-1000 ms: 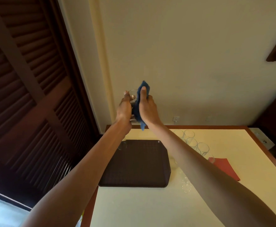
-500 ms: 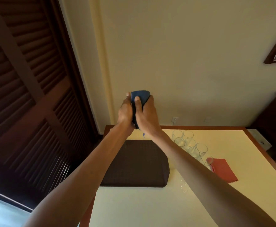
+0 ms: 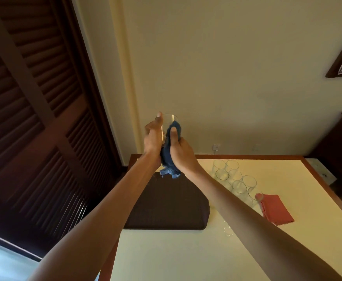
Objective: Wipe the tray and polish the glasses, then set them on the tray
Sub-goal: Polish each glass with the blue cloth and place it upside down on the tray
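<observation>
Raised in front of the wall, a clear glass (image 3: pixel 169 119) is gripped by my left hand (image 3: pixel 153 138), whose thumb reaches up along its side. My right hand (image 3: pixel 181 152) holds a blue cloth (image 3: pixel 169 157) pressed against the glass, thumb on the cloth. The cloth's frayed end hangs below both hands. Under them the dark brown tray (image 3: pixel 170 207) lies on the cream table. Several clear glasses (image 3: pixel 235 179) stand in a cluster to the right of the tray.
A red cloth (image 3: pixel 275 208) lies on the cream table (image 3: pixel 287 250) right of the glasses. Another small glass (image 3: pixel 227 230) shows by my right forearm. Dark louvred doors (image 3: pixel 34 118) fill the left side. The table has a brown wooden edge.
The blue cloth covered the top of the glass half a second ago; now it has slid down the side and the glass rim is exposed. Both hands stay raised.
</observation>
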